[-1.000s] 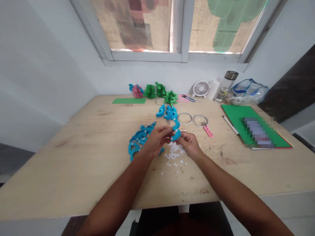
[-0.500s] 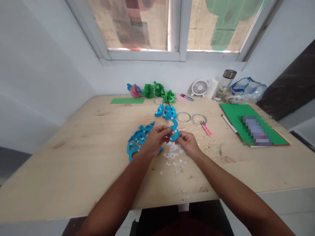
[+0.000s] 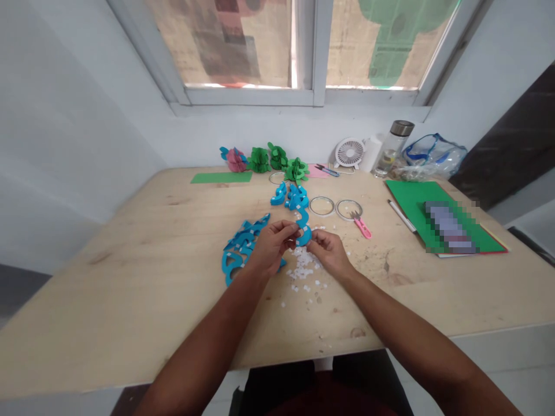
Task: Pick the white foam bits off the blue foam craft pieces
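Observation:
A wavy blue paper strip (image 3: 305, 236) with small white squares on it is held between my two hands over the table. My left hand (image 3: 273, 245) pinches its left side, and the fingertips of my right hand (image 3: 330, 249) close on its right edge. To the left, partly behind my left hand, lies a pile of blue paper cutouts (image 3: 243, 241) dotted with white squares. Folded blue pieces (image 3: 296, 196) lie just beyond the held strip. Small white paper bits (image 3: 302, 268) are scattered on the wood below my hands.
Two tape rings (image 3: 321, 206) and pink snips (image 3: 362, 225) lie to the right. Green paper flowers (image 3: 259, 160) and a small fan (image 3: 349, 153) stand along the wall. A glass bottle (image 3: 393, 149), a white pen (image 3: 401, 215) and green sheets (image 3: 410, 199) occupy the right side.
The whole view has shifted slightly. Both hands keep their pinch on the blue paper strip, with hardly any visible movement.

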A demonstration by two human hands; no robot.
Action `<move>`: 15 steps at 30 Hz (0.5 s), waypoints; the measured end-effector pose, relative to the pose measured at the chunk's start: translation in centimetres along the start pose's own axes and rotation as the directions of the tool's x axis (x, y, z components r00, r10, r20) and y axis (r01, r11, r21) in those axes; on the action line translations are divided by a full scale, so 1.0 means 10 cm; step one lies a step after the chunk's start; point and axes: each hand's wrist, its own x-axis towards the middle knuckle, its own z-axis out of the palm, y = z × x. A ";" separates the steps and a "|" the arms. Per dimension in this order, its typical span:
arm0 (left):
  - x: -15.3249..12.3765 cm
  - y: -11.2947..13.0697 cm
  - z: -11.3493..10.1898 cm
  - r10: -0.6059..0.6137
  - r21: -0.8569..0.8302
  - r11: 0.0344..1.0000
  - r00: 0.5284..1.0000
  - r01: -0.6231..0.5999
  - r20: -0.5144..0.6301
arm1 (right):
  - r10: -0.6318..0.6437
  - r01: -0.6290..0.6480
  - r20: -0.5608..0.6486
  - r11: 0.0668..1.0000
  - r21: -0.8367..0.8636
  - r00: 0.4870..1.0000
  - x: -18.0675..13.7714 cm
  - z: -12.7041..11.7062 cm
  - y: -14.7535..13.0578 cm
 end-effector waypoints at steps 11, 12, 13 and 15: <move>-0.02 0.02 0.06 0.075 0.048 0.996 0.995 -0.072 -0.064 | -0.063 0.060 -0.021 0.990 -0.129 0.998 0.00 -0.01 0.01; -0.03 0.02 0.07 0.083 0.062 0.995 0.994 -0.079 -0.068 | -0.078 0.072 -0.030 0.985 -0.155 0.997 0.00 -0.01 0.01; -0.03 0.02 0.07 0.092 0.077 0.993 0.993 -0.086 -0.074 | -0.093 0.085 -0.038 0.979 -0.183 0.995 0.00 -0.01 0.01; -0.03 0.02 0.08 0.110 0.106 0.989 0.990 -0.101 -0.085 | -0.123 0.106 -0.056 0.966 -0.235 0.991 0.00 0.00 0.01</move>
